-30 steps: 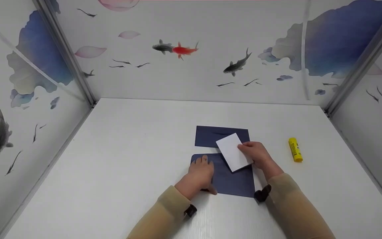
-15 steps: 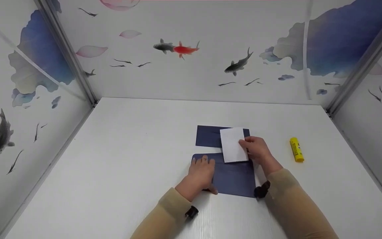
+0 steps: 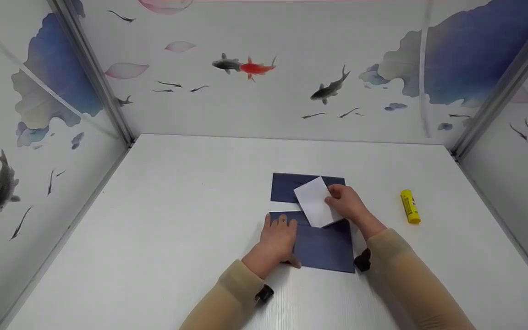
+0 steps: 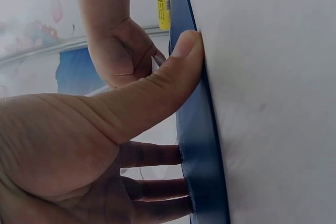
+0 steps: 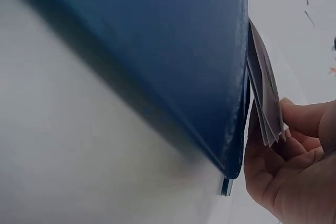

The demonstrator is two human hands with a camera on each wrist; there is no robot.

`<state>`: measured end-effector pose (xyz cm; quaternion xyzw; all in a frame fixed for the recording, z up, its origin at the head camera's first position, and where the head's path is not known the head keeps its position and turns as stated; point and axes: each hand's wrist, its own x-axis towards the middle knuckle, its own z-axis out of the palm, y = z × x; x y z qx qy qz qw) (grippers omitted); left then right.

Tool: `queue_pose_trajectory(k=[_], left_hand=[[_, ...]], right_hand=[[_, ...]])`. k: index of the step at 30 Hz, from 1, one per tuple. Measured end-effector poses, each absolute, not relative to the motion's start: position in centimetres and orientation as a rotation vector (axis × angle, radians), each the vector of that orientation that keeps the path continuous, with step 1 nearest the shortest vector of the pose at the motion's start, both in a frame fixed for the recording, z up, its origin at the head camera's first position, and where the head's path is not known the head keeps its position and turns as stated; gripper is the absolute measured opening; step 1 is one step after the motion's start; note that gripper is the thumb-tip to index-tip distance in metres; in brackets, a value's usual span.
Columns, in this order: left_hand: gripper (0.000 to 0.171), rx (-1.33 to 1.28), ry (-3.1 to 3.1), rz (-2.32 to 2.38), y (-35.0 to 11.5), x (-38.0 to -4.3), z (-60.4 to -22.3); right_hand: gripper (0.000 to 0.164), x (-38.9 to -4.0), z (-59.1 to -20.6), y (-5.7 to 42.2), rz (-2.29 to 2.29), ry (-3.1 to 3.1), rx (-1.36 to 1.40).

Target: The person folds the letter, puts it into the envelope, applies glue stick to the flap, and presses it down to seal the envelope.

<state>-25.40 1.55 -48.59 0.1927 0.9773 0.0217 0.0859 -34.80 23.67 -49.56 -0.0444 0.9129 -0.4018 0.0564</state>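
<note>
"Fingers?"

"Your right hand [image 3: 347, 201] pinches white rectangular paper [image 3: 314, 203] across the far edge of the larger dark-blue rectangle [image 3: 326, 249]; your left hand [image 3: 277, 239] touches it, fingers straight."

"Room?"

"Desk [image 3: 177, 206], left of the rectangle."

Both hands of mine bare: left hand [image 3: 277, 240], right hand [image 3: 349, 201]. Long sleeves down to wrists, plain tan-beige, matching. Left sleeve [image 3: 220, 300] with broad cuff; right sleeve [image 3: 417, 279] with similar cuff, soft creases lower on forearm. Small black camera [image 3: 264, 293] at inner side of my left cuff, another black camera [image 3: 362, 260] at inner side of right one. In left wrist view, rounded thumbnail [image 4: 184, 44] and creased thumb knuckle show.
</note>
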Motion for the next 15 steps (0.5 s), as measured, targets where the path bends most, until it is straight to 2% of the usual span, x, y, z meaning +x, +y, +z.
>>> queue_pose_trajectory(k=[11,15], left_hand=[[0.107,0.579,2.932,0.089,1.6,-25.2,-48.8],[0.107,0.59,2.951,0.084,1.6,-25.2,-48.8]], right_hand=[[0.035,-34.5,-49.4,23.3,-0.966,2.797,-0.476],[0.03,-34.0,-49.1,22.7,-0.899,2.799,-0.491]])
